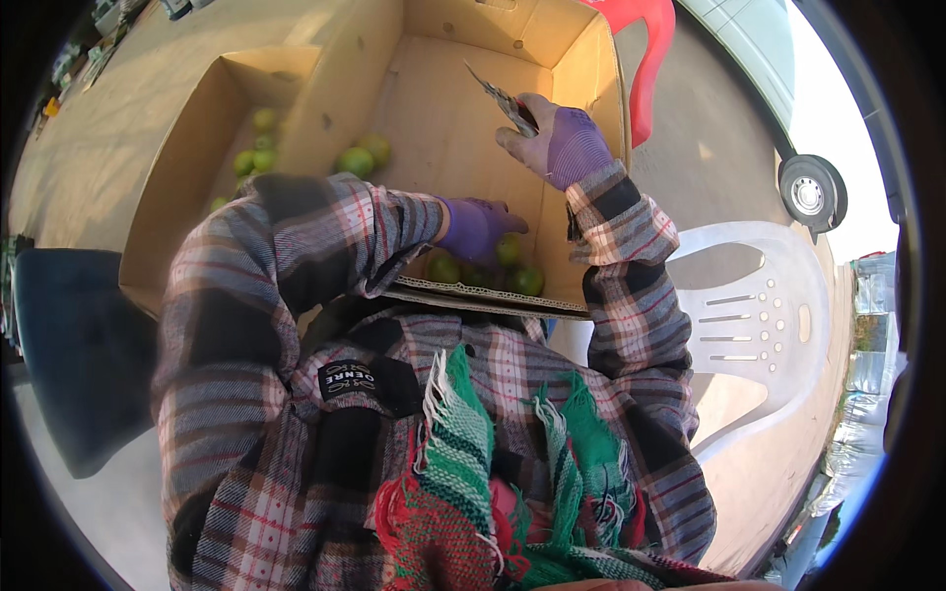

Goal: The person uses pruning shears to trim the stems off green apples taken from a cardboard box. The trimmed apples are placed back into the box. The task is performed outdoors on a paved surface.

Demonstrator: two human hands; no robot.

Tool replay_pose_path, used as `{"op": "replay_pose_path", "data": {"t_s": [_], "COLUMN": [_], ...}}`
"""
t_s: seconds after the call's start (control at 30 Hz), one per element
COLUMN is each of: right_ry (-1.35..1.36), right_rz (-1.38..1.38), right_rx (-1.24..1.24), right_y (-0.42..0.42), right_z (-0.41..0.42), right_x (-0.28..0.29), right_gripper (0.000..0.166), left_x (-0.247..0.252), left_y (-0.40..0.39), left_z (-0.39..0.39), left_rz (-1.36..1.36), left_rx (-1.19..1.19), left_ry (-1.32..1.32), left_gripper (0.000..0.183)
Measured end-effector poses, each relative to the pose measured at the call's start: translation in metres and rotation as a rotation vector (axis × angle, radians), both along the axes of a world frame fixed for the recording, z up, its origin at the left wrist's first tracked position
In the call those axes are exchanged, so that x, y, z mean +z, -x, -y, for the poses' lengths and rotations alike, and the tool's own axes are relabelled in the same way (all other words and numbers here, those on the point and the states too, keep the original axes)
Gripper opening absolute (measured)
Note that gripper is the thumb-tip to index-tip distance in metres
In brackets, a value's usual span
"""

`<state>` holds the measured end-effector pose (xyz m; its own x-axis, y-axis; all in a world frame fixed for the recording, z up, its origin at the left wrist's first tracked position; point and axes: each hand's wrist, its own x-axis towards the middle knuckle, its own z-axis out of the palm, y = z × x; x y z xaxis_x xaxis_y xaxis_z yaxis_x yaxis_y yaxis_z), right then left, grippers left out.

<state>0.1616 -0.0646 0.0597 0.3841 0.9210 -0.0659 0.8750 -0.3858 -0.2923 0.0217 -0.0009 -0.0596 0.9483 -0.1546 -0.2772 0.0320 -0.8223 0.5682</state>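
My left hand [477, 227], in a purple work glove, reaches down into the near end of a large cardboard box [451, 96]. Its fingers lie against or just over several round green fruits [525, 280]; whether it grips one is hidden. My right hand [565, 144], gloved the same way, is raised over the box's right side. It holds a small bladed hand tool [502, 100], which looks like snips with a bit of red at the handle. Two more green fruits [356, 160] rest against the box's left wall.
To the left stands a second cardboard box [177, 177] with several green fruits [264, 140]. A red plastic chair [650, 74] is beyond the large box. At right is a white plastic chair [783, 310], a vehicle wheel [809, 193] behind it. A dark chair back [81, 347] stands left.
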Motion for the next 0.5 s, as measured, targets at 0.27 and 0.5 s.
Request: {"op": "replay_pose_path", "data": {"t_s": [0.27, 0.5], "right_ry": [0.039, 0.064], "right_rz": [0.014, 0.023], "right_rx": [0.04, 0.04], "right_y": [0.003, 0.001], "right_z": [0.001, -0.001], "right_x": [0.001, -0.002], "right_gripper": [0.062, 0.063], "left_x": [-0.016, 0.014], "left_y": [0.0, -0.002], "left_z": [-0.004, -0.007], "left_rz": [-0.02, -0.175], "left_rx": [0.159, 0.25], "left_ry": [0.049, -0.03], "left_gripper": [0.07, 0.068]}}
